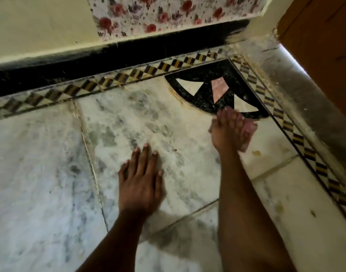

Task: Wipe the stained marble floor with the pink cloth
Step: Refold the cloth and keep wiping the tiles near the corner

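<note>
Right hand (226,131) is pressed down on the pink cloth (248,132), fingers laid over it and curled round its far edge, so it's grasping the cloth against the marble floor (40,163); only a strip of pink shows past the fingers on the right side, and that area is motion-blurred. Cloth sits right at the near rim of the black corner inlay (217,99), the quarter-circle with white and pink wedges, on the pale slab just below it. Left hand (140,181) is flat on the floor, palm down, fingers spread, holding nothing, well apart from the cloth. Floor slab between the two hands is mottled grey and looks grimy; small yellowish spots (256,153) lie just right of the cloth and more further toward the striped border band (297,138). Flowered fabric (158,14) hangs at top, over the black skirting (89,59)
</note>
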Demonstrator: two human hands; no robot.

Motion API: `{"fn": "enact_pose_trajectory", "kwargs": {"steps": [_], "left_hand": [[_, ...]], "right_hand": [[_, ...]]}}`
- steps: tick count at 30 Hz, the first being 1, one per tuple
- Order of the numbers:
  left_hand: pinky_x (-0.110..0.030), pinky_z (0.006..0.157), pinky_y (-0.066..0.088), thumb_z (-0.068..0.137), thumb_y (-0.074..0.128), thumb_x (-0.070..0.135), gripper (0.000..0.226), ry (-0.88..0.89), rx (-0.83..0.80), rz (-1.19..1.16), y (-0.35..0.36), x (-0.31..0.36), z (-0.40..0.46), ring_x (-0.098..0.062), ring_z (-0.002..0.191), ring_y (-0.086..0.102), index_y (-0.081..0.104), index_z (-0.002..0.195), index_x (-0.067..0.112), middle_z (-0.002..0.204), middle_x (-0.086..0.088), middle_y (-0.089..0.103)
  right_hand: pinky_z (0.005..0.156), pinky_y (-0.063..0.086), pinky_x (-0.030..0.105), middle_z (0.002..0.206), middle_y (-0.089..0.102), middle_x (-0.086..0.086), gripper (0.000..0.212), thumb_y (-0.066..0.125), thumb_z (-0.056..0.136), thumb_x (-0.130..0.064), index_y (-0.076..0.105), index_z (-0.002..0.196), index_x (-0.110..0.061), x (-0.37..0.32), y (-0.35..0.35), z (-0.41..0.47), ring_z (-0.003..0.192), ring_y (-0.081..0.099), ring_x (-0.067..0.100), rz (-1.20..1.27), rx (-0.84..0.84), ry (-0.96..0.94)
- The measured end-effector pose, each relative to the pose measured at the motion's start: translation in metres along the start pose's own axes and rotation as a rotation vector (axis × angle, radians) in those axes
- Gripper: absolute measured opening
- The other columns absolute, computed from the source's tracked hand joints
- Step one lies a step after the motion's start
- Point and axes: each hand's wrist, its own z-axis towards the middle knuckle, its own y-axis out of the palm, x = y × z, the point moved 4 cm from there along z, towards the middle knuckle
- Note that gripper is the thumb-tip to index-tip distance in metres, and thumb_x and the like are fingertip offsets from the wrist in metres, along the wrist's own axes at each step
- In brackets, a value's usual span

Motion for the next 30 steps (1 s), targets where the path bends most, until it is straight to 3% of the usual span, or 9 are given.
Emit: {"fn": "enact_pose_trajectory", "kwargs": {"steps": [4,7,11,14,18,22,25,28,30], "left_hand": [[-0.051,0.125,0.024,0.107,0.033,0.047,0.064,0.009,-0.001,0.014,-0.002,-0.001,0.000,-0.025,0.166,0.018,0.034,0.167,0.026,0.180,0.000,0.016],[-0.052,0.125,0.025,0.107,0.033,0.046,0.063,0.011,0.003,0.019,-0.002,0.000,0.000,-0.026,0.166,0.019,0.035,0.167,0.025,0.180,0.000,0.017],[-0.052,0.124,0.024,0.107,0.033,0.045,0.064,0.019,0.009,0.032,0.000,0.001,-0.001,-0.027,0.166,0.018,0.034,0.167,0.024,0.180,-0.002,0.016],[-0.052,0.125,0.022,0.107,0.034,0.045,0.064,0.028,0.017,0.035,0.003,-0.001,0.000,-0.027,0.167,0.017,0.033,0.168,0.025,0.180,-0.002,0.015],[-0.051,0.126,0.021,0.109,0.030,0.047,0.063,0.020,0.005,0.043,0.003,-0.001,0.000,-0.024,0.167,0.013,0.029,0.168,0.027,0.181,0.000,0.012],[-0.052,0.126,0.022,0.109,0.028,0.048,0.063,0.022,-0.005,0.033,0.001,-0.002,0.000,-0.024,0.167,0.013,0.029,0.169,0.027,0.181,0.000,0.012],[-0.053,0.126,0.022,0.109,0.029,0.048,0.064,0.023,-0.010,0.029,0.003,-0.002,0.001,-0.025,0.167,0.012,0.027,0.169,0.027,0.181,0.000,0.011],[-0.052,0.127,0.021,0.109,0.029,0.048,0.064,0.020,-0.011,0.021,0.003,-0.002,0.000,-0.024,0.167,0.012,0.026,0.169,0.028,0.181,0.000,0.011],[-0.053,0.127,0.022,0.109,0.027,0.049,0.063,0.031,-0.005,0.019,0.002,-0.002,0.000,-0.025,0.167,0.013,0.028,0.169,0.028,0.181,0.000,0.012]], "right_hand": [[0.130,0.000,0.066,0.180,-0.011,-0.007,0.058,0.030,0.113,-0.040,0.014,0.169,-0.039,-0.097,0.014,-0.009,0.166,-0.015,0.026,-0.002,-0.187,-0.484],[0.132,-0.002,0.051,0.179,-0.006,-0.011,0.059,0.023,0.112,-0.047,0.010,0.169,-0.044,-0.060,0.033,-0.070,0.166,-0.012,0.020,-0.093,-0.206,-0.790],[0.133,0.002,0.061,0.181,-0.006,-0.003,0.069,0.012,0.102,-0.056,0.002,0.169,-0.043,0.026,0.008,-0.043,0.167,-0.007,0.032,-0.230,-0.036,-0.344],[0.130,-0.010,0.063,0.180,-0.012,0.000,0.063,0.017,0.110,-0.045,-0.002,0.170,-0.035,-0.012,-0.021,0.014,0.166,-0.014,0.030,0.094,0.010,0.143],[0.128,-0.002,0.060,0.181,-0.003,-0.004,0.059,0.032,0.111,-0.040,0.016,0.168,-0.037,-0.116,0.005,0.002,0.167,-0.007,0.026,0.035,-0.101,-0.358],[0.134,0.003,0.054,0.180,0.000,-0.010,0.060,0.018,0.110,-0.053,0.012,0.169,-0.045,-0.045,0.038,-0.078,0.168,-0.003,0.021,-0.117,-0.111,-0.716],[0.131,0.014,0.062,0.181,0.007,-0.001,0.064,0.032,0.110,-0.046,0.001,0.166,-0.046,0.050,0.009,-0.053,0.167,0.011,0.030,-0.295,0.068,-0.495],[0.132,0.002,0.063,0.181,-0.007,0.000,0.062,0.024,0.114,-0.039,-0.004,0.169,-0.037,0.055,-0.022,-0.005,0.167,-0.005,0.029,-0.072,0.032,-0.037],[0.129,0.005,0.068,0.180,-0.010,-0.007,0.063,0.028,0.112,-0.035,0.002,0.169,-0.041,0.028,-0.021,-0.008,0.167,-0.010,0.027,-0.047,-0.026,-0.090]]}}
